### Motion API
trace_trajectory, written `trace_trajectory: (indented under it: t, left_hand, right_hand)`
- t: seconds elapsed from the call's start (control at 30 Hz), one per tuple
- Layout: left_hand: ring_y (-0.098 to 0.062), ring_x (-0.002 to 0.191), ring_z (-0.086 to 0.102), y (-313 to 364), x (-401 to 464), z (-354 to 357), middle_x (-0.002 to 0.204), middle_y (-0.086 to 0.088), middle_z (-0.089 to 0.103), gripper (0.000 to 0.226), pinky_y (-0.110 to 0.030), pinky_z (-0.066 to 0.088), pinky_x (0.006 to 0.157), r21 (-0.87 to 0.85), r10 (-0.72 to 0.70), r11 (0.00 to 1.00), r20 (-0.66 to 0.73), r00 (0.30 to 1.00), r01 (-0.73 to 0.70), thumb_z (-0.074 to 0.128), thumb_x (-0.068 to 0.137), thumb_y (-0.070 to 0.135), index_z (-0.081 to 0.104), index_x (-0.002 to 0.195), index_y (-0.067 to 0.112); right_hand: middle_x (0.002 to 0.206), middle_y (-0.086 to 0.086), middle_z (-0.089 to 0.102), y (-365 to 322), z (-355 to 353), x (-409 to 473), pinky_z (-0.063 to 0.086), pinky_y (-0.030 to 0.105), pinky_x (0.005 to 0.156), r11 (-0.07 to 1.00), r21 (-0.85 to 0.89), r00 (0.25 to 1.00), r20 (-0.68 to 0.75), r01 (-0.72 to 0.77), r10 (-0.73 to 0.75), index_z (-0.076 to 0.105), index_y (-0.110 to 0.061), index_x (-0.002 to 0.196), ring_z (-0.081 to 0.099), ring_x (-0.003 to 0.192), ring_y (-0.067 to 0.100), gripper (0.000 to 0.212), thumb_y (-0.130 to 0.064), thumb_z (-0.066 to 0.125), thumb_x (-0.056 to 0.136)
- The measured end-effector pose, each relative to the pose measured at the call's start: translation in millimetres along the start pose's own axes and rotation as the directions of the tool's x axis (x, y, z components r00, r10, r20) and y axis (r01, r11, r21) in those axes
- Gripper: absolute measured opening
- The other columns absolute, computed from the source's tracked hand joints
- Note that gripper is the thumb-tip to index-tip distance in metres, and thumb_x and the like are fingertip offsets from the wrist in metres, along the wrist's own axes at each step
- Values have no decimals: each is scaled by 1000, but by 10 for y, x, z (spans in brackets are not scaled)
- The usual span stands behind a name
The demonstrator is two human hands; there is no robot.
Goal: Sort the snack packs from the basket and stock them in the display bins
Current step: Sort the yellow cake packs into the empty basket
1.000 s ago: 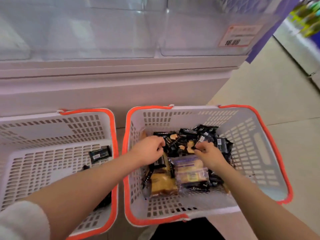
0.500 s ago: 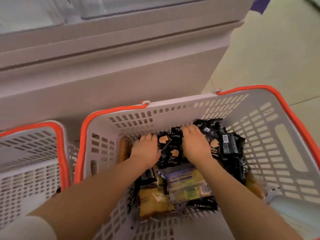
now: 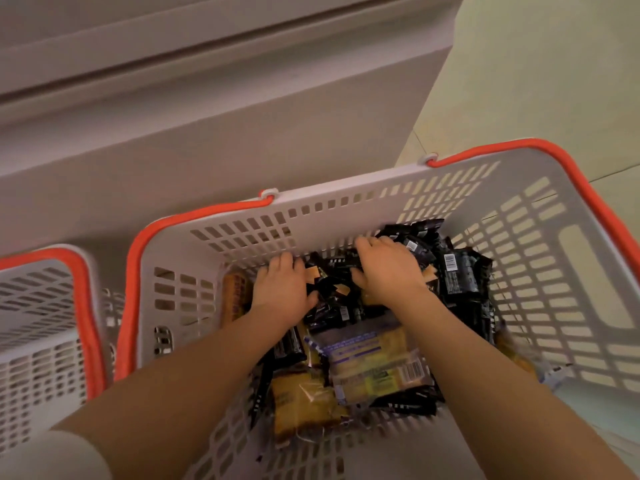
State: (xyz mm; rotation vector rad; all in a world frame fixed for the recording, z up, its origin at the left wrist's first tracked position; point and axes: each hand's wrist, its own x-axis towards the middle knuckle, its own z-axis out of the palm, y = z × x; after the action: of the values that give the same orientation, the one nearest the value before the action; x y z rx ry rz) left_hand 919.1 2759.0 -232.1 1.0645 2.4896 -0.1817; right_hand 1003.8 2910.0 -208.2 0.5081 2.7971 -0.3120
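Observation:
A white slotted basket with an orange rim (image 3: 346,209) holds a heap of small black snack packs (image 3: 460,275), a clear yellow pack with a purple label (image 3: 374,362) and a golden cake pack (image 3: 301,400). My left hand (image 3: 282,289) and my right hand (image 3: 388,271) lie palm down on the black packs at the basket's far side. Their fingers curl down into the pile around the packs, and the fingertips are hidden. A brown pack (image 3: 235,296) stands against the left wall.
A second white basket with an orange rim (image 3: 45,306) sits close on the left. The pale base of the display cabinet (image 3: 207,133) rises right behind both baskets. Tiled floor (image 3: 536,81) lies to the right.
The view has dropped and closed in on the basket; the clear bins have left the frame. Both hands have moved from the pile's middle to its far side and dug into the black packs.

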Motion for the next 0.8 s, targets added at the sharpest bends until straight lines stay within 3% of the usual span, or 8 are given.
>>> trace_trajectory:
  t: [0.07, 0.13, 0.27, 0.37, 0.5, 0.63, 0.73, 0.8]
  left_hand:
    - [-26, 127, 33, -22, -5, 7, 136, -8, 33, 64, -38, 31, 103, -24, 13, 1000, 21, 1000, -13, 52, 85, 47, 33, 137, 14]
    - [-26, 126, 34, -34, -34, 30, 135, -8, 33, 63, -37, 31, 102, -41, 42, 998, 20, 999, -41, 51, 85, 44, 32, 137, 14]
    - [-23, 126, 36, -90, -107, 101, 136, -7, 37, 62, -34, 27, 104, -7, 167, 986, 1, 986, -167, 46, 86, 41, 28, 139, 13]
    - [-24, 127, 34, -137, -69, 97, 138, -7, 35, 74, -34, 27, 106, -20, 170, 985, 36, 985, -170, 50, 85, 46, 20, 143, 11]
    - [-25, 122, 38, -156, 4, 55, 131, -8, 39, 68, -35, 34, 101, -52, 141, 989, 101, 985, -136, 57, 82, 49, 36, 136, 13]
    - [-25, 115, 46, -194, 36, 4, 127, -9, 48, 54, -35, 39, 93, -113, 143, 985, 112, 983, -131, 62, 83, 36, 40, 126, 12]
    - [-26, 111, 50, -233, 48, -43, 124, -9, 51, 50, -34, 42, 86, -108, 160, 983, 71, 985, -152, 63, 83, 30, 40, 124, 13]
    - [-26, 115, 48, -252, 62, -52, 129, -9, 49, 57, -35, 43, 91, -75, 199, 978, 91, 976, -193, 64, 83, 36, 40, 129, 13]
  right_hand:
    - [106, 7, 59, 62, -67, -85, 37, 32, 68, 999, 44, 997, -71, -16, 19, 46, -11, 113, 52, 99, 25, 33, -33, 51, 89]
    - [98, 6, 59, 156, -112, -205, 41, 32, 60, 974, 181, 982, -108, -135, 156, 46, -12, 115, 55, 89, 25, 36, -34, 52, 87]
    - [87, 5, 54, 426, -69, -385, 40, 32, 53, 850, 343, 912, 54, -400, 407, 46, -8, 114, 52, 73, 24, 36, -30, 53, 86]
    - [112, 13, 50, 542, 44, -419, 41, 34, 72, 792, 403, 886, 137, -459, 443, 45, -3, 122, 50, 100, 30, 42, -26, 52, 87]
    - [154, 13, 16, 559, 153, -322, 23, 41, 111, 809, 436, 918, 154, -395, 366, 20, -4, 146, 16, 141, 29, 69, -32, 52, 91]
    - [156, 14, 7, 513, 218, -220, 19, 43, 113, 837, 380, 916, 235, -394, 324, 5, -6, 149, 10, 143, 31, 106, -53, 67, 77]
    - [150, 19, 20, 483, 215, -206, 27, 44, 109, 862, 280, 902, 225, -422, 369, 16, -7, 147, 21, 136, 36, 110, -59, 72, 68]
    - [147, 20, 24, 473, 195, -218, 30, 45, 106, 875, 230, 895, 250, -426, 370, 25, -6, 142, 25, 133, 37, 106, -62, 73, 65]
